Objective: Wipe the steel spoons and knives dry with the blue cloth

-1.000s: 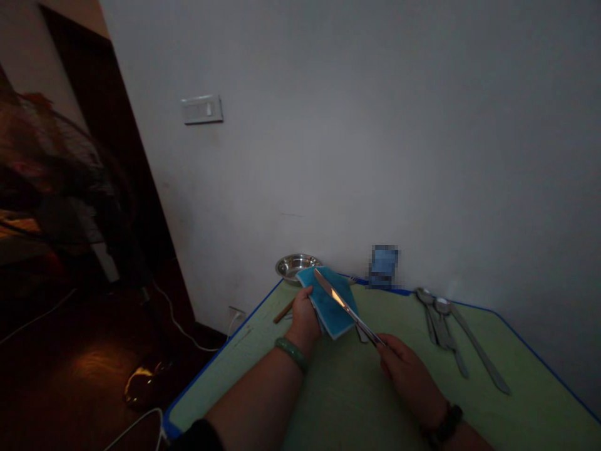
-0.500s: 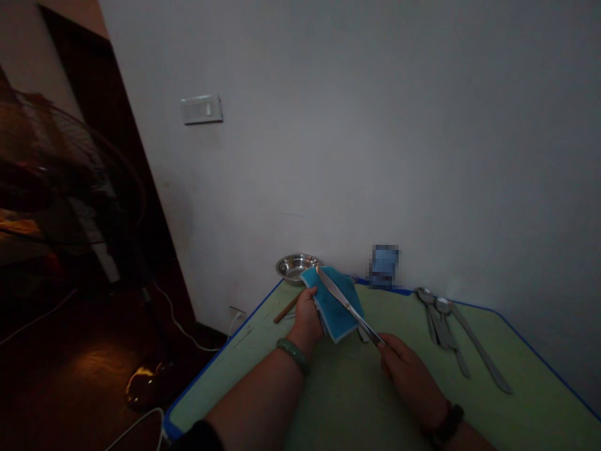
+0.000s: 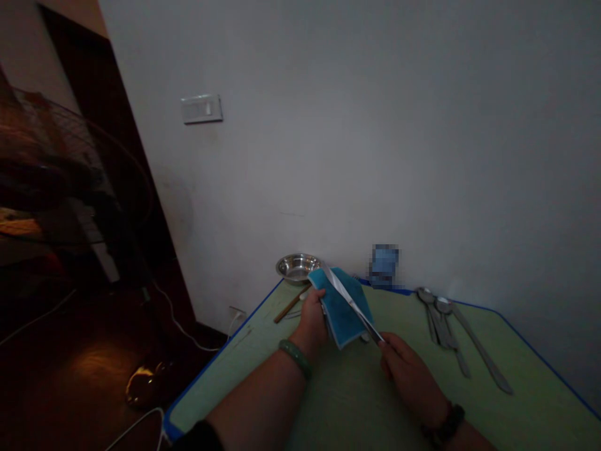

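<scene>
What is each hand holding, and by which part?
The right hand grips the knife by its handle end; the left hand holds the blue cloth by its left edge.

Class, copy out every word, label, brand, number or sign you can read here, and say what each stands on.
No text can be read.
Blue pixelated object by the wall: too blurred to read.
Shiny metal knife, blue square cloth, white rectangular wall switch: none legible.

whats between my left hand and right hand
In the head view, the blue cloth your left hand holds, the knife your right hand holds across it, and a utensil end behind.
</scene>
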The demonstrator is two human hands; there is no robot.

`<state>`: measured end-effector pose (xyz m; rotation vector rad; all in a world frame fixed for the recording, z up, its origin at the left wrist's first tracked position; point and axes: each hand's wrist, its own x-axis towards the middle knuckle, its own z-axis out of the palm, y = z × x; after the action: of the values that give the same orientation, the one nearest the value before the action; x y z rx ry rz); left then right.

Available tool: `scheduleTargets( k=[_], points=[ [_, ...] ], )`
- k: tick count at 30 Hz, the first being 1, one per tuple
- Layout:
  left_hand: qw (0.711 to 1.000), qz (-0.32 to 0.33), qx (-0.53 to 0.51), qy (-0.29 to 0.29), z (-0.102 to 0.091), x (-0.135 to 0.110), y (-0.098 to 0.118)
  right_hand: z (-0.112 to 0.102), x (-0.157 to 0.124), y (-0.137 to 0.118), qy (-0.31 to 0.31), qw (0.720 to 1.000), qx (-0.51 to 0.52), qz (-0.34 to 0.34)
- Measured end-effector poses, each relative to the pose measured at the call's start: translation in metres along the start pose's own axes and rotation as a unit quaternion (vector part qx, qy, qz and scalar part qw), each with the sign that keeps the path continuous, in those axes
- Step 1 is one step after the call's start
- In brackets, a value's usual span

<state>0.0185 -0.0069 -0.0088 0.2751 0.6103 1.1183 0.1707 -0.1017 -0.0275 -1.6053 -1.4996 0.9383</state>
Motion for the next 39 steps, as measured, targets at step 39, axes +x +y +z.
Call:
scheduleTargets(
  k=[39],
  points=[
    [0.996,-0.051,0.045,-0.061,0.002,-0.008,-0.006,0.001,0.0,0.001,0.007,1.0,0.001,-0.013]
  ],
)
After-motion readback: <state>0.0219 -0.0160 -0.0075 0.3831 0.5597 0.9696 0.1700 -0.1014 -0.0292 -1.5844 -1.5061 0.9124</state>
